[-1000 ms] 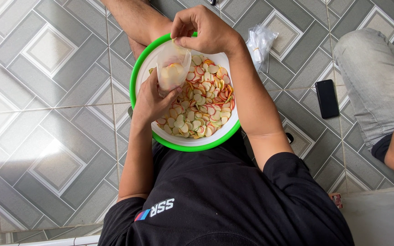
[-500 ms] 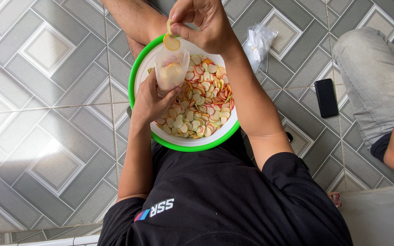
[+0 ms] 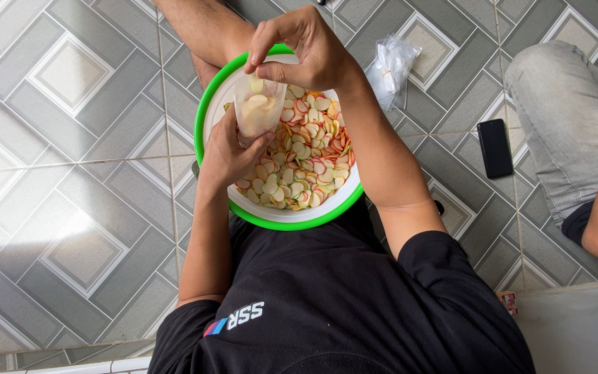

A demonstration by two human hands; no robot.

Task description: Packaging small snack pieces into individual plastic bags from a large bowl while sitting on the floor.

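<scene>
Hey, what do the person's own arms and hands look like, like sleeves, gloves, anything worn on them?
Both hands are bare: no gloves, rings or watch show on the left hand or the right hand. The forearms are uncovered. Short black sleeves of a black T-shirt end near the elbows. The shirt bears a small white and coloured printed mark.

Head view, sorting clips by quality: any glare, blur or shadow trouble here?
Head view: a bright glare patch on the floor tiles at left; both hands, the small bag and the basin of chips are sharp and evenly lit, with soft shadows.

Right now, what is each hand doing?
Left hand: closed around a small clear bag of chips.
Right hand: fingers pinched at the bag's mouth, above the bowl.
</scene>
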